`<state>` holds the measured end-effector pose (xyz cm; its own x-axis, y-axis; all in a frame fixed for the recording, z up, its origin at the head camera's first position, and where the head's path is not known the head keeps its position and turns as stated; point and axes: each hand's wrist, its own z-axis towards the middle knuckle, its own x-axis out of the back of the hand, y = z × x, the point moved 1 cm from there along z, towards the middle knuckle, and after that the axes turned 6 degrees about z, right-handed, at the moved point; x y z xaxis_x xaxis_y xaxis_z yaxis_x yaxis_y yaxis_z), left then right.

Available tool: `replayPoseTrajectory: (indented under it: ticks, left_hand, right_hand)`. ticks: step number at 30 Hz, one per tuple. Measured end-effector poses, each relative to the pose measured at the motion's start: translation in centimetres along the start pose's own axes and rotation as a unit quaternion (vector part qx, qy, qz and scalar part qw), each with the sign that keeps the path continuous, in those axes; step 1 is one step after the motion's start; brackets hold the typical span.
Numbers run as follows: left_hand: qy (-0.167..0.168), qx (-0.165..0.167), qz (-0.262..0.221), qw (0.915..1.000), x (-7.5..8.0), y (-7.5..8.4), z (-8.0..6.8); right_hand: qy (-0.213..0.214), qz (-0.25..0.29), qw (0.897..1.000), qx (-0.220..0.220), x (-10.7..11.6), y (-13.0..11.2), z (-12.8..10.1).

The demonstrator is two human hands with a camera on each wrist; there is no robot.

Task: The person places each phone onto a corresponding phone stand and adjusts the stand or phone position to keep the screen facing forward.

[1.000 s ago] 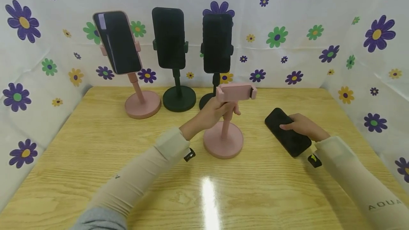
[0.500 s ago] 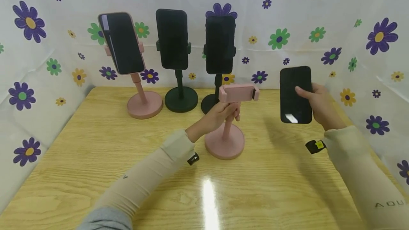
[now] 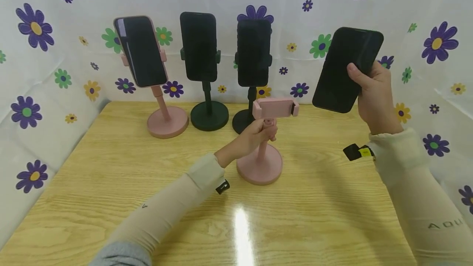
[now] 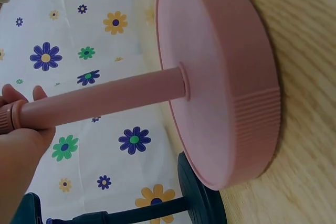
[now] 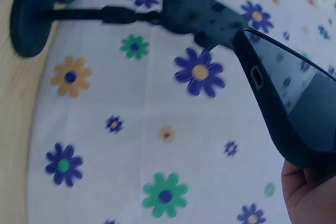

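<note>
My left hand (image 3: pixel 255 134) is gripping the pink stand's (image 3: pixel 264 138) pole. My right hand (image 3: pixel 373 93) is holding a black phone (image 3: pixel 345 69) aloft, fingers curled round it.

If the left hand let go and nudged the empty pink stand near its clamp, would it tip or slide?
The pink stand probably resists tipping: its round base is wide and thick against a thin stem. With its clamp empty, little weight sits up high. A low push would likely slide it, since the table looks glossy.

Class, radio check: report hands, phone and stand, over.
Left hand grips pink stand by its post. Right hand holds black phone in the air, right of the empty cradle. Nothing between them.
</note>
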<state>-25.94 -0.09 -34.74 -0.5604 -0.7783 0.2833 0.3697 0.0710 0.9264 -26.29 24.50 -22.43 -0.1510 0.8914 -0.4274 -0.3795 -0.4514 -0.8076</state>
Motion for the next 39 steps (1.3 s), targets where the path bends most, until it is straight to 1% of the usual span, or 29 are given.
replayPoseTrajectory:
  ticks: [3,4,6,8,9,11,13,17,19,22,26,29,35,39]
  left_hand:
    - [-0.01,0.012,-0.032,0.9994,0.3,-0.2,0.1]
    - [-0.014,0.014,-0.036,0.9991,0.4,-0.2,0.1]
    - [-0.022,0.011,-0.037,0.999,0.5,-0.4,0.2]
    - [-0.028,0.004,-0.037,0.9989,0.6,-0.5,0.4]
    - [-0.031,0.001,-0.039,0.9988,0.6,-0.5,0.5]
    - [-0.034,-0.007,-0.039,0.9987,0.6,-0.5,0.6]
    - [-0.034,-0.009,-0.041,0.9985,0.6,-0.5,0.6]
    - [-0.029,-0.009,-0.032,0.999,0.6,-0.4,0.5]
    - [-0.026,-0.006,-0.026,0.9993,0.5,-0.3,0.4]
    - [-0.02,0.008,-0.016,0.9997,0.5,-0.3,0.2]
    - [-0.018,0.031,-0.012,0.9993,0.3,-0.5,0.2]
    - [-0.02,0.037,-0.016,0.999,0.3,-0.7,0.1]
    - [-0.014,0.014,-0.01,0.9998,0.5,-0.7,-0.2]
    - [0.01,-0.005,-0.012,0.9999,0.3,-0.7,0.0]
  right_hand:
    - [-0.019,0.072,0.997,0.022,-2.1,-0.6,0.0]
    - [-0.03,0.096,0.995,0.026,-2.7,-0.8,0.0]
    - [-0.061,0.152,0.986,0.022,-4.0,-1.2,0.0]
    - [-0.096,0.171,0.981,0.018,-5.2,-1.4,0.0]
    - [-0.112,0.17,0.979,0.012,-5.7,-1.4,0.0]
    - [-0.145,0.158,0.977,0.009,-6.5,-1.4,0.0]
    - [-0.174,0.125,0.977,0.01,-7.1,-1.1,0.0]
    - [-0.229,0.069,0.971,-0.02,-7.9,0.0,-0.3]
    - [-0.244,0.041,0.968,-0.042,-8.3,0.8,-0.6]
    - [-0.251,0.011,0.966,-0.066,-8.9,1.9,-0.9]
    - [-0.242,-0.019,0.965,-0.095,-9.6,3.1,-1.3]
    - [-0.237,-0.035,0.965,-0.108,-9.7,3.6,-1.5]
    - [-0.241,-0.034,0.965,-0.097,-9.7,4.1,-1.7]
    - [-0.216,-0.032,0.972,-0.092,-10.1,4.3,-2.0]
